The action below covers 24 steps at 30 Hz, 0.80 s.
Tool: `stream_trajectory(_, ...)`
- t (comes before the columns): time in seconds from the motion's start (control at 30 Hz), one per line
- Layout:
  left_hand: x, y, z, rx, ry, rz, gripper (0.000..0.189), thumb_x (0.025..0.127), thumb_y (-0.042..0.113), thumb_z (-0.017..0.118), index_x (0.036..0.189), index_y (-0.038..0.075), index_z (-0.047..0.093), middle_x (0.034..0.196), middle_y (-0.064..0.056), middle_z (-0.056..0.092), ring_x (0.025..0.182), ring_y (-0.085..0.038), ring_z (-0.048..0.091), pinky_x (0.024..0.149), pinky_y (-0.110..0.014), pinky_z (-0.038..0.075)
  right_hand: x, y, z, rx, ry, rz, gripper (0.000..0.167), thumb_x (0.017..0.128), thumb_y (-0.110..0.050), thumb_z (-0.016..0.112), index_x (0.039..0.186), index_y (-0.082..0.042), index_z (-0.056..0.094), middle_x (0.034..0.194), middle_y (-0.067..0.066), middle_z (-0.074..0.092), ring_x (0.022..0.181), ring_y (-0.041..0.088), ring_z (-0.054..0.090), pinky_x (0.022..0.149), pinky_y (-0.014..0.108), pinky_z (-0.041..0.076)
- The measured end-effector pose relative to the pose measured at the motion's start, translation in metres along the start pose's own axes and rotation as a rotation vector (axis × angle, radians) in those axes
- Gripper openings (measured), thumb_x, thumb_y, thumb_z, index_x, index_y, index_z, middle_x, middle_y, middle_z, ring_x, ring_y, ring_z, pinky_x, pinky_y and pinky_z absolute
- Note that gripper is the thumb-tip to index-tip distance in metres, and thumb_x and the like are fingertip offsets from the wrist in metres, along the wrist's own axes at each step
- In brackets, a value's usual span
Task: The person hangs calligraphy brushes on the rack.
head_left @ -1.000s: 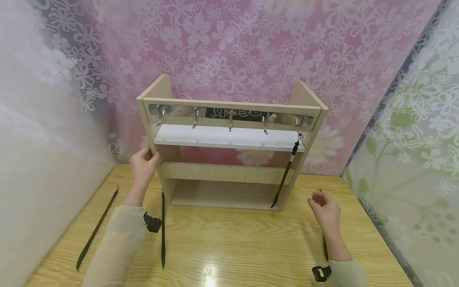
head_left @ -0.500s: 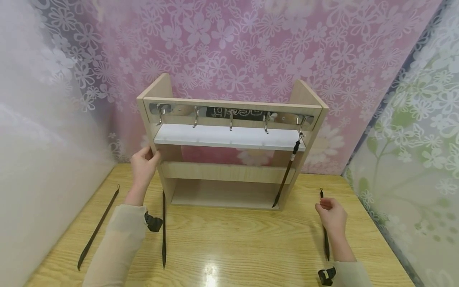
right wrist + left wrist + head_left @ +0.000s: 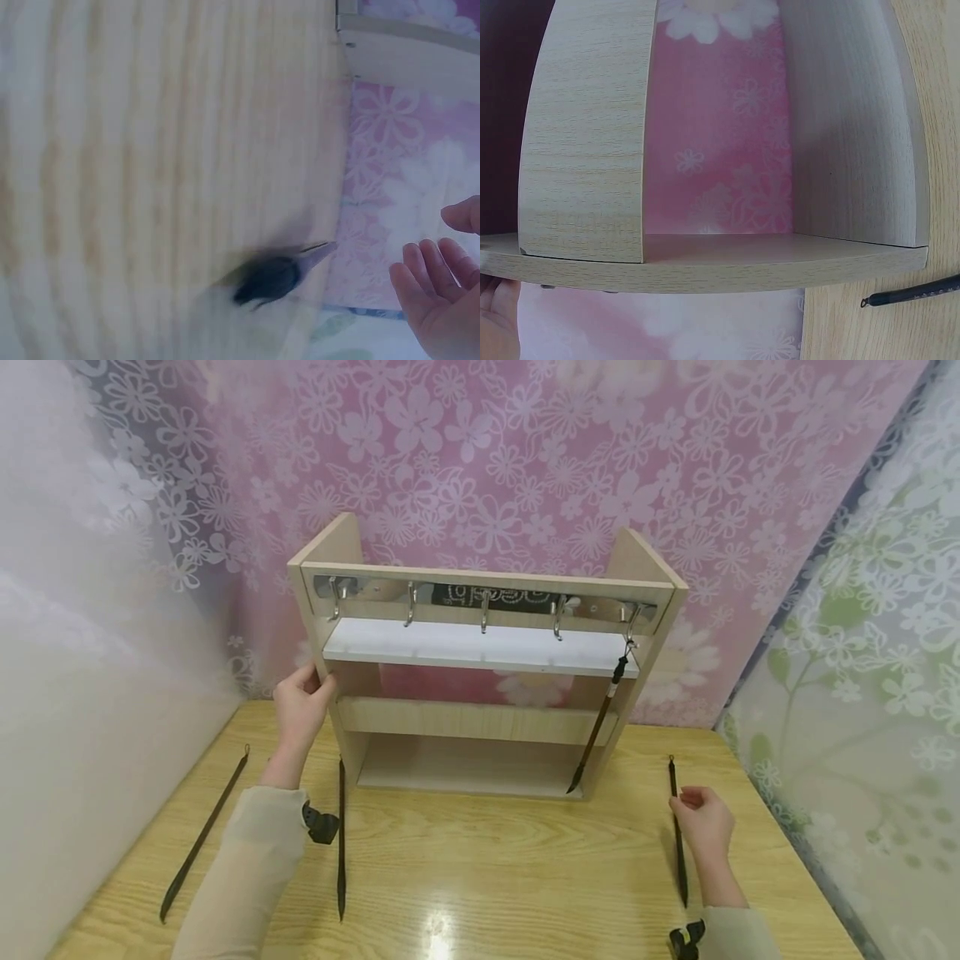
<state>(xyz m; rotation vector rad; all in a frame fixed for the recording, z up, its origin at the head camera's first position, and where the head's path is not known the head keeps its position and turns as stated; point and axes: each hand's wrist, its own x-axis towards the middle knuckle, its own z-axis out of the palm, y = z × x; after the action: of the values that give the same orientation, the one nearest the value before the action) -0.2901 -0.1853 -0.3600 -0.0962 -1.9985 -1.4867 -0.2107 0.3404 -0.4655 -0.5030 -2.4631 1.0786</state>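
Observation:
My left hand [image 3: 300, 706] grips the left side panel of a small wooden shelf [image 3: 476, 722], fingers behind it and thumb at the front edge. In the left wrist view only a bit of that hand [image 3: 499, 319] shows beside the panel. At the right, my right hand [image 3: 705, 822] hovers beside a dark calligraphy brush [image 3: 681, 868] lying on the table. The right wrist view shows the thumb and fingers apart with nothing between them; the brush [image 3: 274, 277] is blurred there. Another calligraphy brush [image 3: 600, 718] hangs by its loop from the shelf's rightmost hook [image 3: 632, 622].
Two more brushes lie left on the wooden table [image 3: 480, 868]: one far left [image 3: 206, 831], one near the shelf's left foot [image 3: 342, 852]. Several metal hooks line a rail [image 3: 390, 593] above a white shelf board [image 3: 465, 643]. Floral walls stand behind and at both sides.
My right hand has moved right and slightly toward me, alongside the brush on the table, which shows more fully now. My left hand keeps its hold on the panel.

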Motion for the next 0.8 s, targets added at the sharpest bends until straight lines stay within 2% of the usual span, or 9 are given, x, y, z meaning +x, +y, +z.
stream_trajectory(0.1,0.000,0.000,-0.001,0.002,-0.001,-0.001,0.026,0.082,0.005,0.056,0.107,-0.001,0.063,0.093,-0.021,0.063,0.074,-0.002,0.057,0.058,-0.012,0.046,0.001,0.006,0.000,-0.013,-0.014,0.022,0.027,0.081,-0.007,0.057,0.102,0.010,0.056,0.095,0.027,0.058,0.085,0.036,0.054,0.060,0.026,0.046)
stream_trajectory(0.2,0.000,0.000,-0.001,-0.001,-0.009,-0.007,0.028,0.083,0.005,0.056,0.109,0.000,0.062,0.095,-0.020,0.063,0.076,-0.005,0.058,0.058,-0.012,0.046,0.002,0.012,-0.002,-0.026,-0.022,0.035,0.028,0.081,-0.007,0.056,0.102,0.010,0.055,0.094,0.027,0.058,0.084,0.037,0.054,0.059,0.029,0.046)
stream_trajectory(0.33,-0.001,-0.001,-0.001,-0.017,-0.024,-0.024,0.032,0.083,0.007,0.056,0.115,0.002,0.059,0.100,-0.019,0.062,0.087,-0.017,0.060,0.063,-0.014,0.047,0.005,0.020,-0.004,-0.053,-0.034,0.026,0.028,0.080,-0.008,0.057,0.101,0.011,0.055,0.091,0.026,0.058,0.081,0.038,0.053,0.055,0.028,0.044)
stream_trajectory(0.4,-0.001,-0.001,-0.001,-0.030,-0.028,-0.026,0.033,0.083,0.007,0.056,0.116,0.002,0.058,0.102,-0.019,0.061,0.090,-0.021,0.059,0.064,-0.014,0.047,0.006,0.023,-0.005,-0.065,-0.044,0.022,0.029,0.080,-0.007,0.058,0.100,0.012,0.055,0.090,0.027,0.058,0.080,0.039,0.053,0.056,0.032,0.044)
stream_trajectory(0.6,-0.001,0.001,-0.001,-0.011,-0.024,-0.019,0.030,0.083,0.006,0.055,0.111,0.000,0.061,0.098,-0.019,0.062,0.083,-0.015,0.060,0.061,-0.014,0.047,0.008,0.030,-0.007,-0.083,-0.102,0.043,0.032,0.081,-0.009,0.057,0.102,0.015,0.053,0.090,0.029,0.056,0.078,0.039,0.052,0.055,0.032,0.044)
stream_trajectory(0.8,0.000,0.001,-0.001,-0.016,-0.033,-0.030,0.031,0.083,0.006,0.055,0.113,0.000,0.059,0.101,-0.021,0.061,0.088,-0.022,0.060,0.063,-0.014,0.047,0.012,0.034,-0.007,-0.113,-0.151,0.055,0.033,0.081,-0.010,0.057,0.101,0.015,0.053,0.086,0.027,0.057,0.074,0.036,0.052,0.052,0.032,0.043)
